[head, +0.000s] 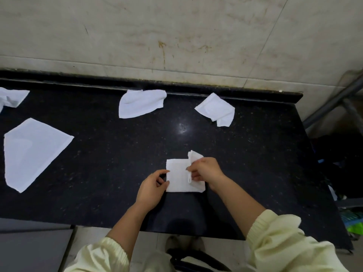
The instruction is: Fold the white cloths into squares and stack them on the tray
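The half-folded cloth (177, 177) lies on the black counter (98, 183) between the two hands. The right hand (205, 170) pinches its raised right flap. The left hand (152, 188) has curled fingertips at the cloth's left edge; whether they grip it I cannot tell. Beyond the hands lie a crumpled cloth (141, 104) and, further right, a smaller cloth (217, 109). Well left of the left hand lies a flat cloth (32, 152).

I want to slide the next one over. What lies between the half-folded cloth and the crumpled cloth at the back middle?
Nothing: in the head view only bare black counter separates the half-folded cloth from the crumpled cloth.
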The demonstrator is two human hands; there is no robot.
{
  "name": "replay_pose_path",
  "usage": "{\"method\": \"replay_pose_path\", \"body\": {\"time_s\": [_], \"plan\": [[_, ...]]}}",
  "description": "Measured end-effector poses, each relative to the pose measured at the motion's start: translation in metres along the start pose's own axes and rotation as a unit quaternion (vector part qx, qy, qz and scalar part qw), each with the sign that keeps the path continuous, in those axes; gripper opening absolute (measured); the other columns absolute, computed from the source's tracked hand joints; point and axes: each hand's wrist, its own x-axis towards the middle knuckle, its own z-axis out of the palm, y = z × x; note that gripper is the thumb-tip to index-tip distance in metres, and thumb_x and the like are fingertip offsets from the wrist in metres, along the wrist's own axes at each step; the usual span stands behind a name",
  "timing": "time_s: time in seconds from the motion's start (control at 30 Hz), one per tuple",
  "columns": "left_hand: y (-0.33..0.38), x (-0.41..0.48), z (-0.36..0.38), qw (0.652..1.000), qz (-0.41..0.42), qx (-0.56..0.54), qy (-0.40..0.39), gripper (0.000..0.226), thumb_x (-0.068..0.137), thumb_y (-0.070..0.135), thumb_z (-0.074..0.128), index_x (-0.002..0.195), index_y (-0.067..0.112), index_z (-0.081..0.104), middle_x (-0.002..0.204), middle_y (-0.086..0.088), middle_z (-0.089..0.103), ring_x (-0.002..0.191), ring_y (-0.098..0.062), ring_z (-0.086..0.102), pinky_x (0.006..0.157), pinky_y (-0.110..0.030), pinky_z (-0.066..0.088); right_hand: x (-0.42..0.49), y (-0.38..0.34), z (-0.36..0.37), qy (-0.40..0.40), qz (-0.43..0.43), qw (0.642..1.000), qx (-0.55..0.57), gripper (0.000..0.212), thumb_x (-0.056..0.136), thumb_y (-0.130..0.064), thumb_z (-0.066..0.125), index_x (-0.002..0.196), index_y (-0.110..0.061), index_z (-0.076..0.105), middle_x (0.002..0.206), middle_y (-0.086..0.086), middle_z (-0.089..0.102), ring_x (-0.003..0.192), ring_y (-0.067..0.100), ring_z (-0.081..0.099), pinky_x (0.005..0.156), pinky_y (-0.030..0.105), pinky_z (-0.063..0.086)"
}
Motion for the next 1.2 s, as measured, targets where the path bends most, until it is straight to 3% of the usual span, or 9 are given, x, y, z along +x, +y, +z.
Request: {"method": "replay_pose_path", "body": {"time_s": [0.1, 0.23, 0.37, 0.47, 0.57, 0.67, 0.83, 1.0, 1.2], "plan": [[0.0, 0.0, -0.003, 1.0, -0.001, -0.013, -0.011, 0.035, 0.09, 0.02, 0.064, 0.123, 0.032, 0.059, 0.082, 0.004, 0.062, 0.073, -0.008, 0.059, 0.073, -0.026, 0.054, 0.007, 0.002, 0.032, -0.002, -0.005, 0.999, -0.053, 0.013, 0.078, 0.001, 0.071, 0.072, -0.007, 0.062, 0.07, 0.01, 0.065, 0.063, 0.02, 0.064, 0.069, 0.033, 0.06], [-0.003, -0.002, -0.002, 1.0, 0.001, -0.026, -0.007, 0.036, 0.09, 0.02, 0.063, 0.124, 0.03, 0.058, 0.082, 0.005, 0.061, 0.071, -0.006, 0.056, 0.072, -0.023, 0.052, 0.018, 0.01, 0.058, 0.006, -0.006, 0.993, -0.118, 0.013, 0.079, -0.005, 0.07, 0.073, -0.01, 0.06, 0.085, 0.012, 0.069, 0.088, 0.027, 0.069, 0.084, 0.042, 0.057], [-0.007, -0.003, 0.0, 1.0, 0.004, -0.03, -0.001, 0.036, 0.091, 0.02, 0.063, 0.125, 0.03, 0.058, 0.086, 0.006, 0.061, 0.074, -0.008, 0.057, 0.071, -0.021, 0.051, 0.02, 0.015, 0.064, 0.008, -0.016, 0.992, -0.127, 0.01, 0.08, -0.007, 0.067, 0.074, -0.01, 0.06, 0.084, 0.011, 0.068, 0.088, 0.027, 0.068, 0.084, 0.039, 0.057], [-0.005, -0.003, -0.003, 0.999, -0.004, -0.043, -0.007, 0.029, 0.096, 0.022, 0.054, 0.123, 0.03, 0.06, 0.089, 0.008, 0.064, 0.078, -0.007, 0.06, 0.071, -0.02, 0.051, 0.019, 0.017, 0.065, -0.017, -0.008, 0.994, -0.111, 0.005, 0.082, -0.008, 0.066, 0.078, -0.006, 0.067, 0.08, 0.009, 0.069, 0.077, 0.021, 0.067, 0.081, 0.035, 0.057], [-0.003, -0.002, -0.008, 0.997, -0.021, -0.068, -0.011, 0.024, 0.1, 0.027, 0.045, 0.118, 0.03, 0.061, 0.095, 0.011, 0.067, 0.086, -0.002, 0.062, 0.071, -0.016, 0.047, 0.018, 0.012, 0.06, -0.027, -0.004, 0.996, -0.079, 0.016, 0.085, -0.005, 0.057, 0.091, 0.002, 0.07, 0.08, 0.009, 0.069, 0.067, 0.015, 0.064, 0.066, 0.026, 0.057], [0.0, -0.002, -0.007, 0.996, -0.034, -0.077, -0.004, 0.021, 0.098, 0.035, 0.047, 0.114, 0.031, 0.061, 0.095, 0.009, 0.068, 0.084, -0.003, 0.062, 0.07, -0.018, 0.047, 0.019, 0.005, 0.037, 0.017, -0.028, 0.999, -0.025, 0.011, 0.086, -0.005, 0.059, 0.085, -0.004, 0.07, 0.076, 0.007, 0.07, 0.061, 0.012, 0.064, 0.053, 0.02, 0.05], [0.007, -0.002, -0.006, 0.997, -0.042, -0.058, -0.004, 0.031, 0.086, 0.03, 0.067, 0.115, 0.031, 0.055, 0.086, 0.003, 0.064, 0.078, -0.009, 0.061, 0.07, -0.023, 0.051, 0.023, 0.018, -0.011, 0.144, -0.018, 0.987, -0.069, 0.004, 0.08, -0.009, 0.065, 0.082, -0.008, 0.069, 0.084, 0.012, 0.071, 0.071, 0.021, 0.065, 0.07, 0.034, 0.054], [0.008, -0.003, -0.006, 0.998, -0.044, -0.042, 0.003, 0.04, 0.086, 0.016, 0.065, 0.124, 0.022, 0.057, 0.082, 0.002, 0.064, 0.079, -0.012, 0.062, 0.073, -0.027, 0.052, 0.019, 0.034, -0.002, 0.087, 0.022, 0.992, -0.091, 0.015, 0.076, -0.014, 0.072, 0.084, -0.003, 0.065, 0.091, 0.012, 0.069, 0.087, 0.026, 0.067, 0.083, 0.044, 0.057], [0.011, -0.006, -0.004, 0.999, -0.048, -0.02, 0.0, 0.04, 0.088, 0.014, 0.063, 0.126, 0.021, 0.055, 0.082, 0.005, 0.063, 0.078, -0.01, 0.06, 0.068, -0.022, 0.049, 0.02, 0.031, 0.008, 0.056, 0.035, 0.997, -0.044, 0.012, 0.074, -0.011, 0.074, 0.078, -0.007, 0.063, 0.097, 0.013, 0.068, 0.092, 0.029, 0.066, 0.085, 0.048, 0.056]]}}
